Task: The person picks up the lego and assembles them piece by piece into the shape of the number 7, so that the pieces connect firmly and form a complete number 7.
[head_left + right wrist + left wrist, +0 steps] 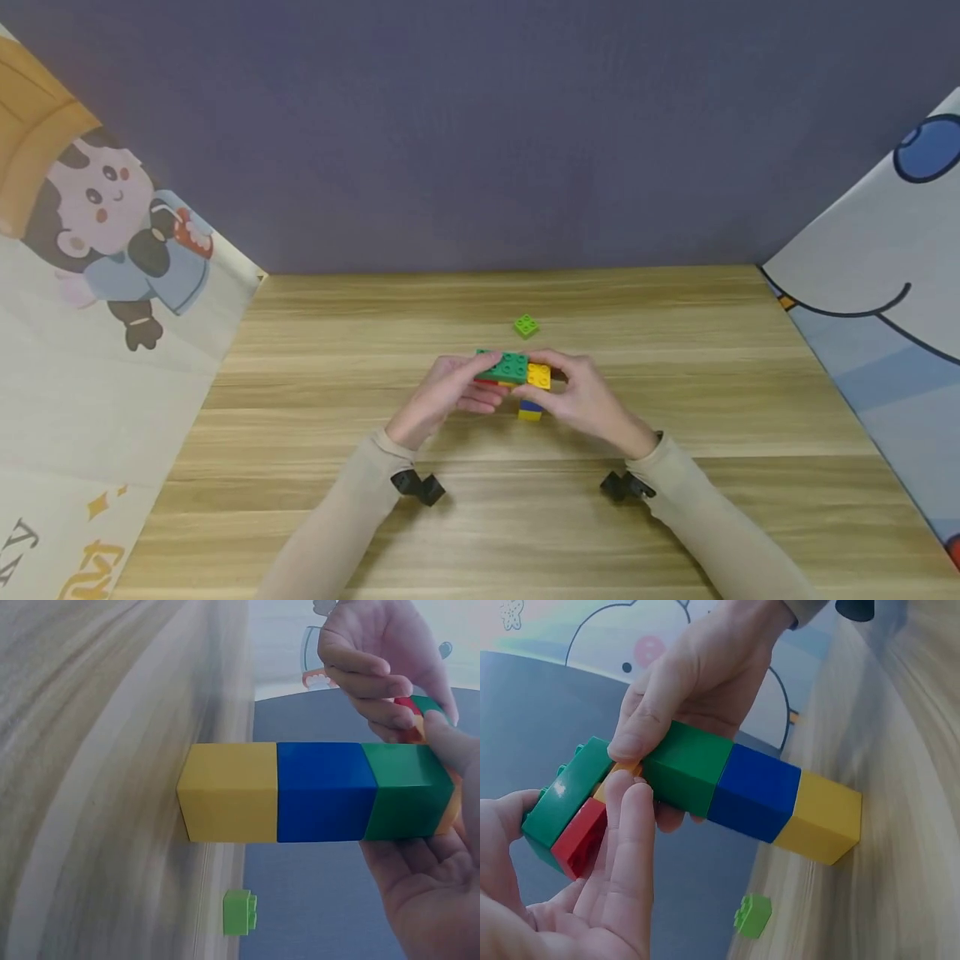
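A tower of toy building bricks stands upright on the table: a yellow brick at the bottom, then a blue brick and a green brick. At its top is a yellow-orange brick, partly hidden by fingers. My right hand pinches the tower's top between thumb and fingers. My left hand grips a long dark green brick, thumb on it and fingers underneath. Below that brick sits a red brick, beside the yellow-orange one. Both hands nearly meet at the top.
A small lime green brick lies on the wooden table beyond the hands. A dark panel rises behind the table. Printed panels stand at the left and right.
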Tool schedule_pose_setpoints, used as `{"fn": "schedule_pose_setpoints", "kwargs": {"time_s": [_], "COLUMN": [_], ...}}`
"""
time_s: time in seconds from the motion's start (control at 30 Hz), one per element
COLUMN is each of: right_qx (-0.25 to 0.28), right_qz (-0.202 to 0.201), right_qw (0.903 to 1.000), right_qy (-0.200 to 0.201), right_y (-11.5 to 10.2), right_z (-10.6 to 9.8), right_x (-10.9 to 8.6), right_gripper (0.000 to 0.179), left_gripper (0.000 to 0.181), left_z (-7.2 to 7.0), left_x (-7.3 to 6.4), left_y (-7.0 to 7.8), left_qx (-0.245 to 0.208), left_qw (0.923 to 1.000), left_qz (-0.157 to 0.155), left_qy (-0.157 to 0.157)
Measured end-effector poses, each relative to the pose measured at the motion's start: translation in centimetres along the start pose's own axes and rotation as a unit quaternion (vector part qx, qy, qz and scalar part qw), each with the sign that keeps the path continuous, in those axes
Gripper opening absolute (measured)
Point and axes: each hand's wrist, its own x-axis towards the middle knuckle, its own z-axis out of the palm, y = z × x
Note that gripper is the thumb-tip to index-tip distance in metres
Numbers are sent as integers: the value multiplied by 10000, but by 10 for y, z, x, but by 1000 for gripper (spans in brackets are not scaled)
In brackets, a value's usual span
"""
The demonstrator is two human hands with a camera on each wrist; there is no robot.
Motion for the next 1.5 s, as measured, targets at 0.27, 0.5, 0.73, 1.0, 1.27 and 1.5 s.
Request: {"fn": "schedule_pose_setpoints", "kwargs": {"time_s": [0.27, 0.5, 0.73, 1.0, 1.27, 1.5], "right_qx": [-107, -46, 100, 943, 1445, 1611], "right_qz": [32, 15, 209, 859, 936, 932], "right_qw": [9999, 10000, 9997, 9918, 9850, 9822], "right_qy": [30, 18, 25, 41, -91, -256], "right_y": [-1, -1, -1, -4, -4, -3], "right_z": [-2, 1, 4, 7, 4, 2], "right_x": [-1, -2, -3, -3, -2, -3], "right_gripper": [43, 39, 34, 24, 23, 26], "left_gripper": [46, 45, 44, 47, 45, 44], "left_z": [5, 7, 5, 7, 10, 9], "left_x": [-1, 0, 0, 0, -6, -9], "left_y": [-2, -5, -6, -6, -5, -6], "left_qx": [-154, -170, -216, -197, -181, 1145], "left_qw": [9997, 9994, 9996, 9998, 9998, 9884], "left_qz": [-31, -48, -75, -36, 5, 961], "left_qy": [160, 282, 167, -48, -1, 270]}}
